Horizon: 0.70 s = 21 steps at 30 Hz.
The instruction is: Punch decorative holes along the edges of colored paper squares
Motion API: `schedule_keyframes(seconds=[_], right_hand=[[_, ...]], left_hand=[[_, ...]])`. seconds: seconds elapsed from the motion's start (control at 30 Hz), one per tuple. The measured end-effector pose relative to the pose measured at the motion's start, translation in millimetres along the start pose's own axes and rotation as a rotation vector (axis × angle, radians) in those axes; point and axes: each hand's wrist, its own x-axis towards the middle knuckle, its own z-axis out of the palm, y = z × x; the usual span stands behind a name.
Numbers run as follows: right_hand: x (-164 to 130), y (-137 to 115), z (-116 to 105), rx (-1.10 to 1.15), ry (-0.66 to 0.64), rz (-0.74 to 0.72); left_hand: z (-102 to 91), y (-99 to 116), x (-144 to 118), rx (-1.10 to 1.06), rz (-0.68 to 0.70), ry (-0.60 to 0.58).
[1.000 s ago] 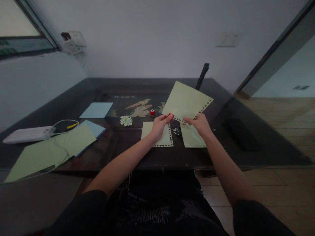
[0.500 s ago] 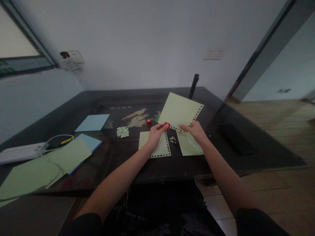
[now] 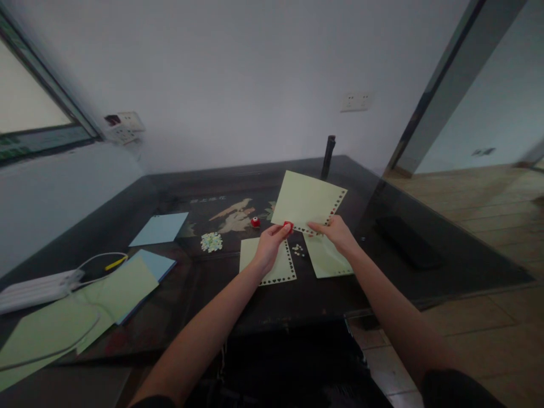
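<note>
Head view shows a pale green sheet [image 3: 306, 201] held up above the dark worktop [image 3: 297, 294], tilted, by both hands. The left hand [image 3: 268, 245] is closed on a small red punch [image 3: 288, 227], which is set on the lower edge of the sheet near its left corner. The right hand [image 3: 335, 231] pinches the same lower edge further to the right.

A row of small punched holes is seen along the right edge and along most of the lower edge of the held sheet. The top and left edges look plain, so it is judged that about half of the border is done and two edges are left. Below the hands, a finished-looking sheet [image 3: 272, 266] with holes on its right and lower edges lies flat, and a second green sheet [image 3: 329, 262] lies just beside it, partly hidden by the right wrist. Small paper bits [image 3: 298, 250] are scattered between these two.

Another red punch [image 3: 255, 221] stands further back, and a heap of cut-outs [image 3: 211, 242] is near it to the left. Blue sheets [image 3: 159, 229] and green sheets [image 3: 106, 294] are spread at the left, with a white power strip [image 3: 34, 289] and its cable on them. A dark flat object [image 3: 403, 241] lies well apart at the right.

The near edge of the worktop is close under the forearms. Open room is left at the right of the sheets and behind them; the left side is crowded.
</note>
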Motion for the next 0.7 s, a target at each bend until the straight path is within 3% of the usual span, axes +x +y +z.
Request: schedule_keyframes(seconds=[0.33, 0.47, 0.7], right_hand=[[2.9, 4.1, -2.2, 0.042, 0.081, -0.013], [4.5, 5.0, -4.1, 0.066, 0.120, -0.032], [5.4, 5.8, -5.4, 0.065, 0.124, -0.039]], left_hand=[[-0.5, -1.1, -0.3, 0.090, -0.060, -0.074], [-2.3, 2.4, -1.7, 0.307, -0.076, -0.156], [-3.5, 0.6, -2.6, 0.732, 0.096, -0.229]])
